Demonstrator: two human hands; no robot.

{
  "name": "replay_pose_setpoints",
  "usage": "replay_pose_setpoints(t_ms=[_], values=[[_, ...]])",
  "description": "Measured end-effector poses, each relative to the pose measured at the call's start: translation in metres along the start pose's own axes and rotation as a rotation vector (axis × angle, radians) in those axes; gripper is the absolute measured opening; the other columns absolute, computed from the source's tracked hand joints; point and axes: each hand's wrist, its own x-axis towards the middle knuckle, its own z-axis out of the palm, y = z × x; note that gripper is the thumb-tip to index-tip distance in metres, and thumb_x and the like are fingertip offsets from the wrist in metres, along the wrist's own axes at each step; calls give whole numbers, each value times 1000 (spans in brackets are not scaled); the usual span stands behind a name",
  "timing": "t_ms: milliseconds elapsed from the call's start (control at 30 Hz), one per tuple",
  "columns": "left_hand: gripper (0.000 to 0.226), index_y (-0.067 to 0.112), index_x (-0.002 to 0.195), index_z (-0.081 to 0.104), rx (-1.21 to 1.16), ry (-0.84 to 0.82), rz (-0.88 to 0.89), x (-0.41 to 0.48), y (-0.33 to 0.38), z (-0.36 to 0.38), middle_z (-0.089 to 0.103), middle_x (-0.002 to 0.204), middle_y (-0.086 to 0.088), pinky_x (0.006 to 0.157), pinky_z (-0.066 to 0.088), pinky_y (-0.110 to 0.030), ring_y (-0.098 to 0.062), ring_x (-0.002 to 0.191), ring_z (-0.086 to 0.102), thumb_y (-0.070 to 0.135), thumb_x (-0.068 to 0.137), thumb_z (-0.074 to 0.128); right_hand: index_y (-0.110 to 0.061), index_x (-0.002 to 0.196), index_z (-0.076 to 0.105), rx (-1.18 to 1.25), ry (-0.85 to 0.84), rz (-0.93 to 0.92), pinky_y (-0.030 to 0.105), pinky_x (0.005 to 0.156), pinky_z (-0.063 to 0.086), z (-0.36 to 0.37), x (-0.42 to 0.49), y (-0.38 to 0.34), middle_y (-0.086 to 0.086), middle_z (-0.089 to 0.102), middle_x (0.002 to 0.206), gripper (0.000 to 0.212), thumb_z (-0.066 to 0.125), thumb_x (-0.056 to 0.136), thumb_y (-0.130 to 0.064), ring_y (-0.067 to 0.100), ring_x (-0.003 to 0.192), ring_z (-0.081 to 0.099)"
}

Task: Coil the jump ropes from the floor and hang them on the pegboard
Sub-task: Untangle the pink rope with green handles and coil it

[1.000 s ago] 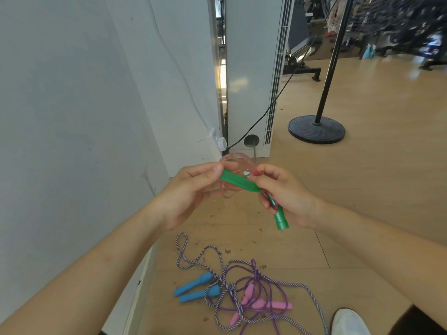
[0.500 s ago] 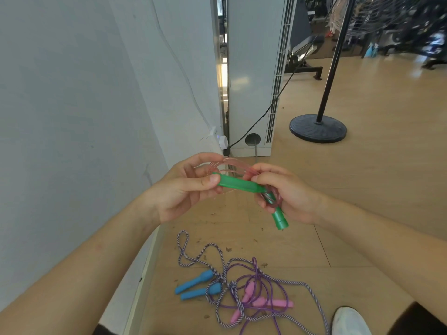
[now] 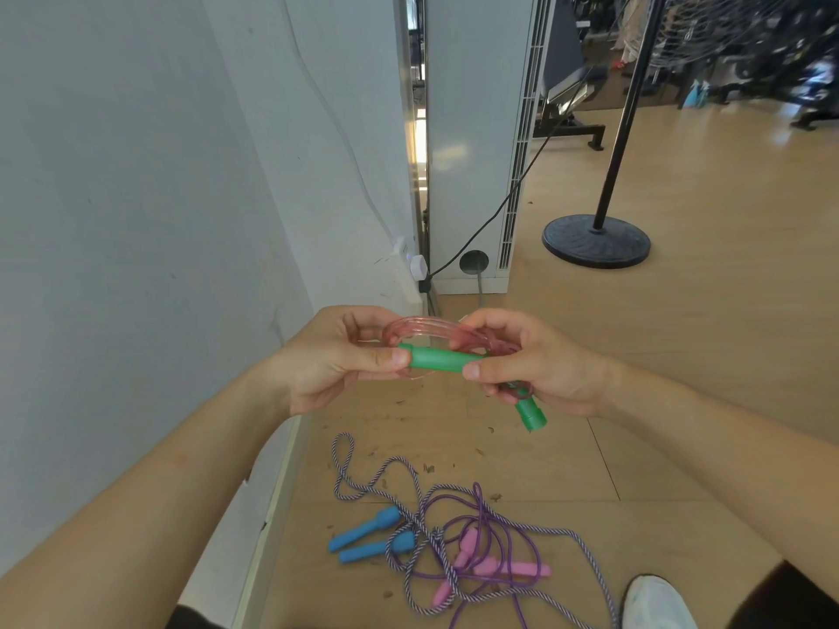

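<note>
A jump rope with clear pink cord (image 3: pixel 422 328) wound into a small coil and two green handles is held at waist height. My left hand (image 3: pixel 336 356) pinches the left end of one green handle (image 3: pixel 442 358) and the coil. My right hand (image 3: pixel 531 360) grips that handle's other end and the coil; the second green handle (image 3: pixel 529 413) sticks out below its palm. On the floor lie two tangled ropes: a striped purple-white rope (image 3: pixel 363 481) with blue handles (image 3: pixel 367 535), and a purple rope (image 3: pixel 481 519) with pink handles (image 3: pixel 504 569). No pegboard is in view.
A white wall (image 3: pixel 136 220) runs along the left with a skirting board. A white floor-standing unit (image 3: pixel 472 143) stands ahead with a black cable. A fan stand's round black base (image 3: pixel 594 240) sits on the wooden floor at right. My white shoe (image 3: pixel 653 603) is at bottom right.
Both hands have lifted the coil a little and turned the green handle from slanted to nearly level. The ropes on the floor have not moved.
</note>
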Motion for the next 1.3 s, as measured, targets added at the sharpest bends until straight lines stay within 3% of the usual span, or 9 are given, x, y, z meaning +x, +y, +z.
replay_pose_setpoints(t_ms=[133,233,367,533,700,833,967,1167,1300], values=[[26,3,88,73,83,226,89,2,0,12,73,84,-13,62,58,-21,-20,70,75,17,67,82,-5,111,62,-44,9,-5,26,44,41,2,0,0,2,58,76,39,76,75,-8,15,55,52],[19,-2,92,70,249,353,192,4,-3,18,69,88,-22,63,59,-24,-21,69,73,12,82,76,-10,110,63,-41,-2,-27,26,45,42,5,-1,0,1,58,79,37,78,76,-11,13,53,53],[12,4,89,69,368,460,270,8,-6,23,70,88,-24,70,63,-46,-38,74,72,15,88,75,-10,111,64,40,13,-49,26,42,39,6,0,-1,1,62,83,34,75,79,-17,18,55,53],[10,13,85,69,529,521,335,12,-10,25,72,78,-8,65,59,-36,-21,68,68,19,87,76,-8,113,61,79,44,-23,23,41,38,7,2,0,1,66,88,40,74,83,-31,17,54,54],[9,10,89,66,457,452,284,10,-7,27,73,84,-11,70,53,-31,-14,72,65,17,90,73,-11,112,62,100,77,5,23,39,33,11,2,-4,-7,66,73,41,54,89,-44,15,52,51],[12,1,94,63,341,385,240,9,-7,29,74,81,-11,70,54,-30,-16,70,66,11,92,69,-7,120,62,105,106,58,24,40,28,10,3,-4,3,68,86,61,48,88,-56,15,51,49],[11,4,89,62,312,357,242,7,-5,30,73,76,-6,65,54,-25,-14,66,66,10,89,71,-7,112,63,125,143,111,22,38,27,12,5,0,-1,62,75,49,54,90,-49,15,50,47],[13,12,97,58,231,194,103,3,2,31,77,94,-11,63,50,-29,-18,72,67,23,95,64,-2,113,62,93,227,135,20,37,27,8,8,6,16,57,93,34,64,93,-30,15,49,47],[32,10,100,57,50,16,40,1,9,24,73,92,-18,61,48,-28,-23,71,63,13,69,57,1,116,61,145,250,157,21,38,27,6,8,5,16,55,88,40,66,91,-30,13,48,46]])
